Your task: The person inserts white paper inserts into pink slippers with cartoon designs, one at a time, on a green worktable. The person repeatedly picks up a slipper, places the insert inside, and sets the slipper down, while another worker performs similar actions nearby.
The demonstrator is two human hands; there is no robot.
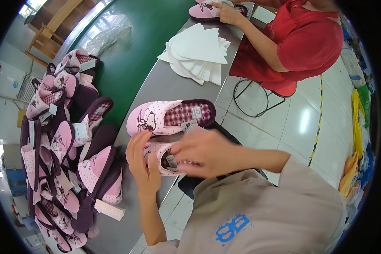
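A pink slipper (pixel 156 148) with a dotted upper lies on the grey metal table edge in front of me. My left hand (pixel 143 163) is wrapped about its toe, the thumb resting on the upper. Over the slipper's opening is my right hand (pixel 209 153), smeared by motion, so whether its fingers grip anything is unclear. A small white label (pixel 171 161) shows inside the opening. Just beyond lies the matching slipper (pixel 156 118), with a checked insole, dark purple sole edge and a cartoon figure on the toe. A paper tag (pixel 189 124) sits between the two.
Several tagged pink slippers (pixel 93 165) are heaped at the left. White sole-shaped sheets (pixel 197 51) are stacked farther along the table. A clear plastic bag (pixel 110 36) lies on the green surface. At the far right, a person in red (pixel 300 42) handles another slipper (pixel 204 12).
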